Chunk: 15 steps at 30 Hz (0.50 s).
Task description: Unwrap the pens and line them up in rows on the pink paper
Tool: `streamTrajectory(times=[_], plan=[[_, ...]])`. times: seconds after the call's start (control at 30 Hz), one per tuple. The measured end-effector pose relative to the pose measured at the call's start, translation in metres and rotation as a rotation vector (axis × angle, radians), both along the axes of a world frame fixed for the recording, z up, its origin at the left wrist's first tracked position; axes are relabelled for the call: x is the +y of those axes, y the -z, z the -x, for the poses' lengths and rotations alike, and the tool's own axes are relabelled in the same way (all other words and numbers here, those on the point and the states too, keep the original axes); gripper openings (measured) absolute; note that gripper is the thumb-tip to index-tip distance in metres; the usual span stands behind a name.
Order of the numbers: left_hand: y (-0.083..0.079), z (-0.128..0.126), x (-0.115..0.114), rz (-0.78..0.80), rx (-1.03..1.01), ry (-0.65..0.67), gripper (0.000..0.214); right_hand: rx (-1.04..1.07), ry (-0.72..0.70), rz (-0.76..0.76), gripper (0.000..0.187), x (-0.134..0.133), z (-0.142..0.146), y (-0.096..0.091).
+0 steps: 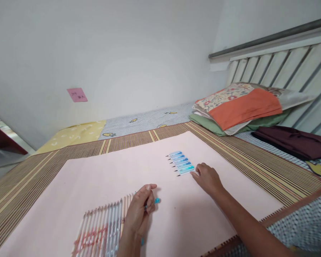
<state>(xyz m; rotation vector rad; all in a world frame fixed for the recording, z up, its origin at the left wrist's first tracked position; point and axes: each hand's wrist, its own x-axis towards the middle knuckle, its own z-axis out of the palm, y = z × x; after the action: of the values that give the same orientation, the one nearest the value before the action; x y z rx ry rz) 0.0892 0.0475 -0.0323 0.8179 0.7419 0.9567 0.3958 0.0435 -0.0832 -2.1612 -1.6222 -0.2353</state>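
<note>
A pale pink sheet covers a striped bamboo mat. On it lies a short row of several blue-capped pens, side by side. My right hand rests at the near end of that row, its fingertips touching the last pen. My left hand is closed round a pen with a blue end. Just left of that hand a longer row of several pens lies on the sheet.
Folded cloths and cushions, orange and green, are stacked at the far right. A dark maroon cloth lies beside them. A pink note sticks on the white wall. A slatted headboard rises at the right.
</note>
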Motion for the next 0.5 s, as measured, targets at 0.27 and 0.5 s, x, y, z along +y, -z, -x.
streamTrajectory(times=[0.27,0.5], plan=[[-0.008,0.0,-0.004,0.144,-0.103,-0.034,0.047,0.114,-0.065,-0.172,0.016,-0.007,0.006,-0.008],[-0.013,-0.001,-0.004,0.258,-0.171,-0.031,0.047,0.255,-0.676,-0.411,0.011,-0.048,0.12,-0.067]])
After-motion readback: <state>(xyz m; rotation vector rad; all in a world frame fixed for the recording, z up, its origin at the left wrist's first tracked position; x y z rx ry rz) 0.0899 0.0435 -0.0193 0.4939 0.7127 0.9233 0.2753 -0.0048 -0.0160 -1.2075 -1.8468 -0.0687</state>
